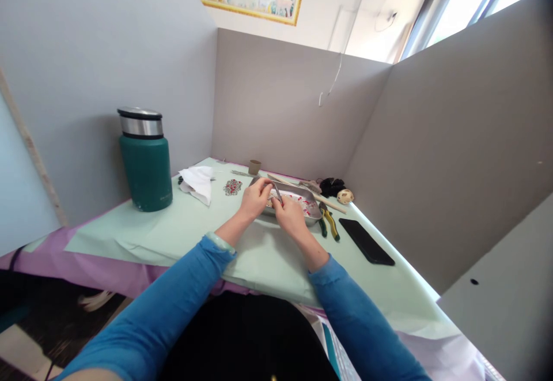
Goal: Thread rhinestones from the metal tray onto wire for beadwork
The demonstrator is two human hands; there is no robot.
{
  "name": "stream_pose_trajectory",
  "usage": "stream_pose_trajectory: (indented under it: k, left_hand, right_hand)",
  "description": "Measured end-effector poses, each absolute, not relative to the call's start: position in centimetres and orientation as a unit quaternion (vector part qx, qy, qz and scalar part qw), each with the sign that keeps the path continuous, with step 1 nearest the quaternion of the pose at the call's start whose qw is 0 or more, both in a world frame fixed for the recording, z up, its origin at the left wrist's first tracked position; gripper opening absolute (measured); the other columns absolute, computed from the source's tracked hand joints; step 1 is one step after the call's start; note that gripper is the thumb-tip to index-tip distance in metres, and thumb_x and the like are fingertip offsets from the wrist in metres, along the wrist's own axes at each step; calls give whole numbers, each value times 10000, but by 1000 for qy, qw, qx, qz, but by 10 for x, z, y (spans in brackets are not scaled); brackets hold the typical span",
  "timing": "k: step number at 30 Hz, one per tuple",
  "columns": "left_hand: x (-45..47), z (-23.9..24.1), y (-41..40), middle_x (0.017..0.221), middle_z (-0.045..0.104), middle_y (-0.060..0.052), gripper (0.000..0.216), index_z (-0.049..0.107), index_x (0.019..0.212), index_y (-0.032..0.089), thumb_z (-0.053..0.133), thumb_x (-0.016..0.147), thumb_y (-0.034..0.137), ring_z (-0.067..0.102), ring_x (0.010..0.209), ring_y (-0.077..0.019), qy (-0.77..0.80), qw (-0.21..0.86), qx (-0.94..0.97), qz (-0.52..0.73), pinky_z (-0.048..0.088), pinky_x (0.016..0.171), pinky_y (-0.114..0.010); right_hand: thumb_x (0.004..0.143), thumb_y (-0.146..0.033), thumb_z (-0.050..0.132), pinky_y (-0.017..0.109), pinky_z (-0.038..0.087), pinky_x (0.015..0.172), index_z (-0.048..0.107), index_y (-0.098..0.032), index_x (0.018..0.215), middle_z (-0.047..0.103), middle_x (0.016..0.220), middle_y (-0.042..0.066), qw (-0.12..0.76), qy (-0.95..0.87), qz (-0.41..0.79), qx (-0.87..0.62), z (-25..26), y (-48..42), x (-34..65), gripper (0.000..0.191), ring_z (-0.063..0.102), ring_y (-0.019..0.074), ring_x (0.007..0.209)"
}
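Note:
Both my hands are over a shallow metal tray (318, 215) that holds small red, white and tan pieces. A thin grey metal tool (277, 189), tweezers by its look, runs between my hands. Its lower end is in the closed fingers of my right hand (290, 215), at the tray's near side. Above the tray's left end, the fingers of my left hand (257, 196) are pinched together close to the tool's upper end. Whatever is between those left fingertips is too small to make out. Left of the tray lies a cluster of red and silver beaded pieces (233, 187).
A green thermos (147, 168) and a white tissue (197, 183) are at the left. Pliers (330, 223) and a black phone (366, 241) lie to the right. Behind stand a small brown cup (254, 166) and a wooden stick (330, 203). Grey partitions (285, 104) enclose the table.

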State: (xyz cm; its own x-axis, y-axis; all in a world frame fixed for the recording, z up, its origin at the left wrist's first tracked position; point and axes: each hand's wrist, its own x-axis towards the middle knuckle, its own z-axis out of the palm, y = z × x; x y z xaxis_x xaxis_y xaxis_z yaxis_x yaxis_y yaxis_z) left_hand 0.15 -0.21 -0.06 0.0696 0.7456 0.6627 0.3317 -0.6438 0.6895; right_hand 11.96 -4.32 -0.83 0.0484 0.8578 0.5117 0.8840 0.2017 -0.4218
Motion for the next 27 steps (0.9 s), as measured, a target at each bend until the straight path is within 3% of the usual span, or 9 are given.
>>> stream_pose_trajectory:
  k: [8,15,21,27]
  left_hand:
    - [2,1,-6,560,515,35,181,601,887,183,453,824,265,459,518,-110,389,190,703,564,353,560,-218]
    - [3,-2,3,578,507,33,161,585,852,184,461,813,279,468,546,-116,346,291,675,583,370,542,-221]
    - [4,-1,3,474,401,71,116,546,795,186,490,799,287,384,428,-84,332,381,641,578,315,447,-199]
    - [6,5,-7,393,236,121,166,435,759,200,491,818,344,193,310,-42,249,547,570,560,161,349,-162]
  right_hand:
    - [867,-400,338,219,346,581,592,-178,730,625,690,21,413,-692,83,-586,-9,-42,116,365,535,152,651]
    - [856,-430,327,215,356,560,560,-170,682,573,589,4,444,-684,140,-561,-12,-39,112,391,512,136,586]
    - [837,-377,347,202,339,518,547,-169,674,527,535,-22,452,-682,172,-548,-15,-36,113,331,472,113,523]
    - [834,-390,349,205,343,528,561,-165,683,558,585,-6,461,-680,163,-547,-14,-36,112,345,487,121,558]
